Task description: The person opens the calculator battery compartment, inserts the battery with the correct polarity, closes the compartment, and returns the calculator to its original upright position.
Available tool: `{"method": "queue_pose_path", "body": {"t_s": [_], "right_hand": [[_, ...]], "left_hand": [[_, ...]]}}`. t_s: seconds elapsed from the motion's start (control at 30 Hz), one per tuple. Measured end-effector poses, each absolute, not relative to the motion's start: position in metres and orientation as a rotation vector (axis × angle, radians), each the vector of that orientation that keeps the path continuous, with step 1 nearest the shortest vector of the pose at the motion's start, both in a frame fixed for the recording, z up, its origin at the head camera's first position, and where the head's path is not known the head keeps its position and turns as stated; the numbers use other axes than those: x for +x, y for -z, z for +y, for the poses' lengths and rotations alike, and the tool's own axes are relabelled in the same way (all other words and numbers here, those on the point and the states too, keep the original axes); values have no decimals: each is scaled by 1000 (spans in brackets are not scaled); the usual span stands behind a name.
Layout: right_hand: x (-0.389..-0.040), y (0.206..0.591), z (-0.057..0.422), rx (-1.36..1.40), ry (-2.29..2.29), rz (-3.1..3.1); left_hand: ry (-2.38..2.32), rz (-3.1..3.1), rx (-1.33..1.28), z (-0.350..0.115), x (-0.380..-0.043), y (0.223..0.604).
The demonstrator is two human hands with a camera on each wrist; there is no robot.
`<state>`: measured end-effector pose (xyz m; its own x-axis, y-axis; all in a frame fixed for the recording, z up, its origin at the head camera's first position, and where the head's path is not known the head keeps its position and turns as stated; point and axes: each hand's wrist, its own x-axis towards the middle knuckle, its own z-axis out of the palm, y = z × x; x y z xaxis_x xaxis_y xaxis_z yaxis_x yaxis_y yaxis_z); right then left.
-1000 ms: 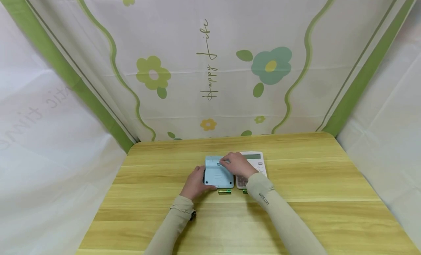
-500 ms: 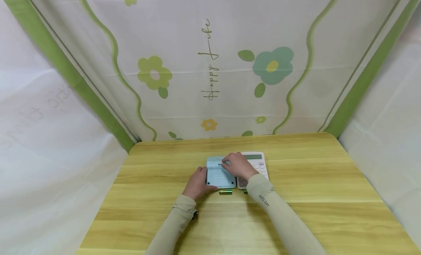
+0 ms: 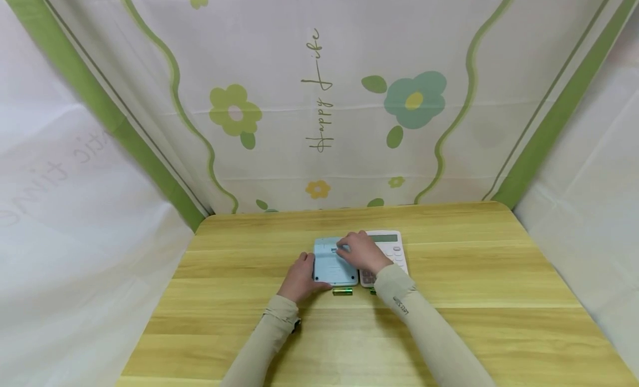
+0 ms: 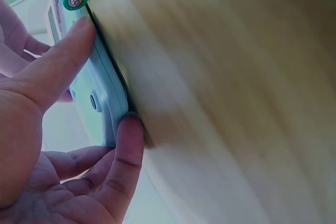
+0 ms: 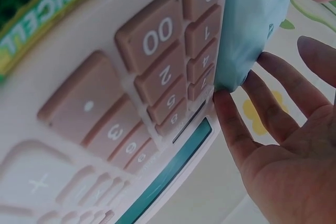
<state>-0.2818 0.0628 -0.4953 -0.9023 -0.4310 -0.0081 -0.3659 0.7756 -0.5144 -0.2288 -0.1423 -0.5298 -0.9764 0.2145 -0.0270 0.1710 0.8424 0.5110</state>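
A light blue calculator (image 3: 335, 269) lies with its back up, rubber feet showing at the near corners. My left hand (image 3: 299, 279) grips its near left corner. In the left wrist view the thumb (image 4: 68, 56) presses along the near edge, while the other fingers reach round the left side. My right hand (image 3: 363, 251) is over its far right part, fingertips at a small dark latch mark (image 3: 334, 250). The right wrist view shows those fingers (image 5: 270, 111) at the calculator's edge, bent a little, the thumb standing apart from them.
A white calculator (image 3: 396, 251) with brown and white keys lies face up against the blue one's right side, partly under my right hand. A green battery (image 3: 342, 291) lies just before the near edge. Another battery (image 3: 372, 291) is partly covered by my right sleeve.
The view has shifted slightly. Both hands stay at the blue calculator; my right fingertips have shifted only a little near the latch mark.
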Motion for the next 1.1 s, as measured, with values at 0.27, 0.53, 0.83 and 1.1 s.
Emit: {"method": "queue_pose_path", "body": {"t_s": [0.27, 0.53, 0.83, 1.1], "right_hand": [[-282, 496, 63, -640, 761, 2849], [-282, 499, 63, -629, 759, 2857], [-281, 497, 63, -651, 711, 2885], [-283, 496, 59, -772, 668, 2924]], "left_hand": [[-774, 2949, 336, -141, -226, 526], [-783, 2946, 365, -143, -225, 525], [-827, 2935, 391, -146, -225, 526], [-886, 2918, 390, -147, -225, 524]]}}
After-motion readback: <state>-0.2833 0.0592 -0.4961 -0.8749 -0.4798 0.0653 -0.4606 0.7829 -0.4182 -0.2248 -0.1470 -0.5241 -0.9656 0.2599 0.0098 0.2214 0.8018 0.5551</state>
